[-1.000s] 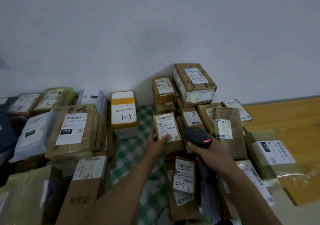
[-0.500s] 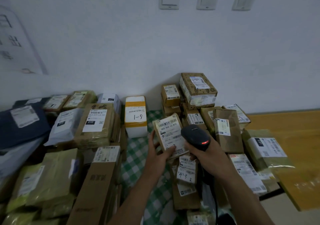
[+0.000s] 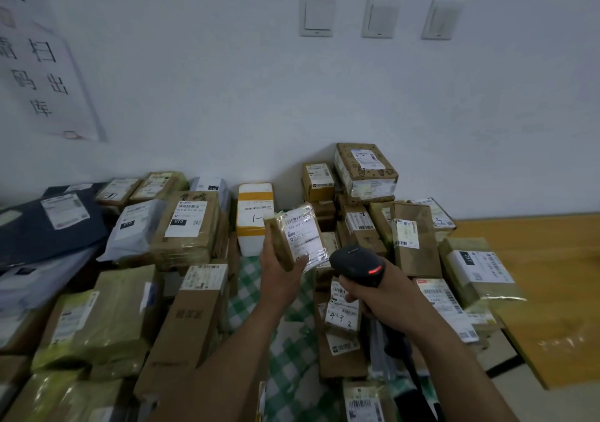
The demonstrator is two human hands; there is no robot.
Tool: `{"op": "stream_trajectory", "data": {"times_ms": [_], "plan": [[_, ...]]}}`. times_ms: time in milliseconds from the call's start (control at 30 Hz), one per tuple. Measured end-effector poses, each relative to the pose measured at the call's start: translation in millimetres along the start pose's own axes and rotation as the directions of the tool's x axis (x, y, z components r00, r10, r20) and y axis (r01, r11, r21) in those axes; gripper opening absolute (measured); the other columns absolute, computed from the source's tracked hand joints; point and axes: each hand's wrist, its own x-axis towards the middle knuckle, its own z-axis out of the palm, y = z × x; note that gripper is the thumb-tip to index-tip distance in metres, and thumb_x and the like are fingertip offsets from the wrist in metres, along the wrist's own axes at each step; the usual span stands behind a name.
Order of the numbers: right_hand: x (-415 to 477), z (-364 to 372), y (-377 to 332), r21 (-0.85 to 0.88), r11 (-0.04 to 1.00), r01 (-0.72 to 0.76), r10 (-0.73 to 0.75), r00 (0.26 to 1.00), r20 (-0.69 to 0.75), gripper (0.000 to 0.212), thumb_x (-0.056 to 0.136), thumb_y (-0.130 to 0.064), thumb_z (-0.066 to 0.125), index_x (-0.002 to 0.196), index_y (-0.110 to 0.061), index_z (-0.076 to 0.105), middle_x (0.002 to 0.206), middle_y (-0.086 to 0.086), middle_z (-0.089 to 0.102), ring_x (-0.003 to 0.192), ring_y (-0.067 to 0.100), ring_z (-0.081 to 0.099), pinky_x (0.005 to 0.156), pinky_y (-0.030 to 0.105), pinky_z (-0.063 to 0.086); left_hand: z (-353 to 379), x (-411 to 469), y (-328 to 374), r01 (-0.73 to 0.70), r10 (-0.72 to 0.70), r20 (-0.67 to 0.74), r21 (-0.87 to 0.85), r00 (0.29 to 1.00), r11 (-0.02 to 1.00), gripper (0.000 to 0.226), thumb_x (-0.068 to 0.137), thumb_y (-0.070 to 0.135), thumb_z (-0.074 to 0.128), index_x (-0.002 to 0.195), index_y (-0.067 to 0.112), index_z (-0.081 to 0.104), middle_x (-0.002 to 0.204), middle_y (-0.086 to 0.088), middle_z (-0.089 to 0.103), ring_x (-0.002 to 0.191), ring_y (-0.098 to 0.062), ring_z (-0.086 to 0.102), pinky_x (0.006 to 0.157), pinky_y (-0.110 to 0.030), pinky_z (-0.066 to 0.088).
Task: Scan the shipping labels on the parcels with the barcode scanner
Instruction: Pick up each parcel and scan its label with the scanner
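Lifted since a moment ago, the small parcel (image 3: 280,243) now sits higher in the left hand (image 3: 279,280), thumb across its lower front and fingers behind, its shipping label (image 3: 303,235) turned rightward. Just right of it, the right hand (image 3: 384,298) grips the black barcode scanner (image 3: 357,264), a red light glowing on its top. Under that hand lies a parcel marked 4-3 2 (image 3: 341,316), beside the green checked cloth (image 3: 292,340). Beyond the left hand stands a white-and-yellow box (image 3: 253,204); past the right hand, stacked cartons (image 3: 367,171) stand against the wall (image 3: 324,96).
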Motion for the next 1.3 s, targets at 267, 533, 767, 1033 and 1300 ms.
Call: {"op": "stream_trajectory", "data": {"times_ms": [267, 533, 767, 1033, 1300], "plan": [[-9, 0, -2, -0.03, 1.0, -0.001, 0.002, 1.0, 0.03, 0.018, 0.095, -0.034, 0.074, 0.103, -0.043, 0.06, 0.082, 0.001, 0.078, 0.055, -0.001, 0.062, 0.053, 0.014, 0.05, 2, 6, -9, -0.043, 0.044, -0.016, 0.078, 0.999, 0.996, 0.113, 0.084, 0.02, 0.083, 0.161, 0.048, 0.006, 0.157, -0.005, 0.038, 0.142, -0.022, 0.046, 0.108, -0.057, 0.049], [-16, -2, -3, 0.021, 1.0, 0.005, -0.006, 0.999, 0.038, 0.023, 0.096, -0.031, 0.074, 0.104, -0.047, 0.059, 0.071, -0.006, 0.073, 0.055, -0.003, 0.062, 0.053, 0.015, 0.049, 2, -2, -1, -0.081, 0.083, -0.015, 0.095, 0.996, 0.992, 0.109, 0.087, 0.016, 0.081, 0.163, 0.042, 0.007, 0.155, -0.005, 0.035, 0.143, -0.02, 0.042, 0.109, -0.044, 0.049], [-17, -3, -2, 0.008, 1.0, 0.015, -0.016, 0.999, 0.037, 0.019, 0.096, -0.032, 0.073, 0.104, -0.044, 0.06, 0.079, 0.002, 0.077, 0.056, 0.001, 0.062, 0.054, 0.016, 0.049, 2, -12, 2, -0.057, 0.057, 0.002, 0.091, 0.998, 0.994, 0.111, 0.088, 0.012, 0.08, 0.163, 0.043, 0.004, 0.154, -0.004, 0.032, 0.14, -0.013, 0.038, 0.114, -0.044, 0.044], [-16, 18, 23, 0.036, 0.999, 0.006, -0.008, 0.997, 0.074, 0.034, 0.091, -0.039, 0.077, 0.122, -0.04, 0.061, 0.092, -0.007, 0.075, 0.063, -0.001, 0.066, 0.056, 0.015, 0.049, -32, -78, -14, 0.044, -0.041, 0.088, -0.03, 0.995, 0.999, 0.093, 0.088, 0.025, 0.082, 0.136, 0.077, 0.021, 0.131, 0.035, 0.055, 0.124, 0.008, 0.055, 0.105, -0.036, 0.053], [-19, 73, 43, 0.012, 1.0, -0.012, 0.008, 0.964, 0.264, 0.022, 0.092, -0.032, 0.078, 0.109, -0.039, 0.065, 0.065, -0.008, 0.071, 0.056, 0.003, 0.065, 0.058, 0.029, 0.054, -88, -176, -69, 0.361, -0.358, 0.055, -0.07, 0.932, 0.93, 0.083, 0.092, 0.014, 0.077, 0.152, 0.055, 0.035, 0.135, 0.017, 0.066, 0.121, -0.005, 0.063, 0.103, -0.041, 0.056]]}}
